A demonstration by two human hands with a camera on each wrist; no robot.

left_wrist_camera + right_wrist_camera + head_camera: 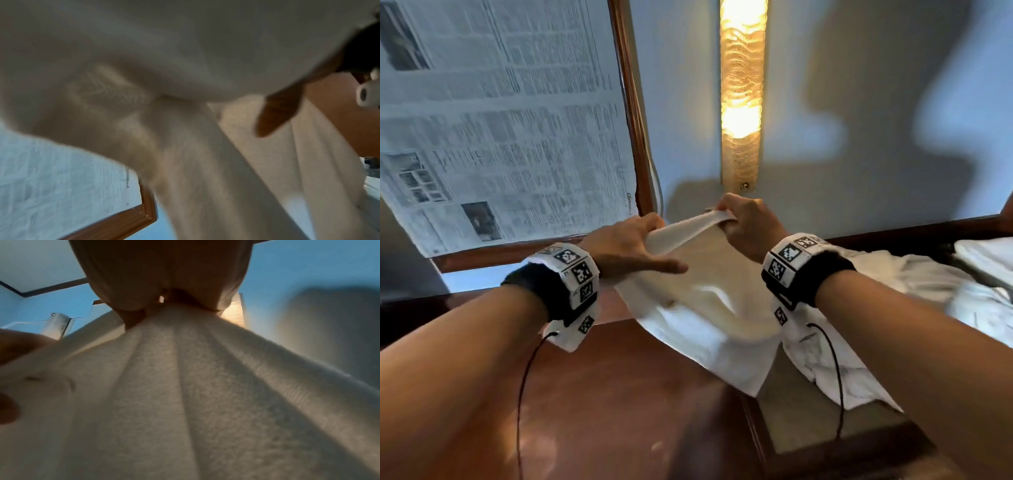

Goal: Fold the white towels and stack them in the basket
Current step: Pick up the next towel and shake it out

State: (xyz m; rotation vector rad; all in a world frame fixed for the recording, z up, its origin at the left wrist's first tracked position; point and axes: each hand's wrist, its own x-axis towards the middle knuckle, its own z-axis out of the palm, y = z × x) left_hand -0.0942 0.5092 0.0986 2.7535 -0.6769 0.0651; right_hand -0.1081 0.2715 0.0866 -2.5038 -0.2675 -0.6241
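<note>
I hold a white towel (pixel 705 308) up over the wooden table (pixel 602 394), its top edge stretched between both hands. My left hand (pixel 633 246) grips the left end of that edge, with one digit sticking out to the right. At the right end my right hand (pixel 743 222) pinches the bunched corner. The towel's lower part sags onto the table. In the left wrist view the towel (pixel 185 65) fills most of the frame. The right wrist view shows the towel (pixel 185 386) fanning down in pleats from my fingers (pixel 131 318). No basket can be made out.
A heap of crumpled white towels (pixel 893 291) lies on the table to the right. Folded white cloth (pixel 986 257) sits at the far right edge. A newspaper (pixel 500 120) covers a wood-framed panel at the left. A lit wall lamp (pixel 741 102) hangs straight ahead.
</note>
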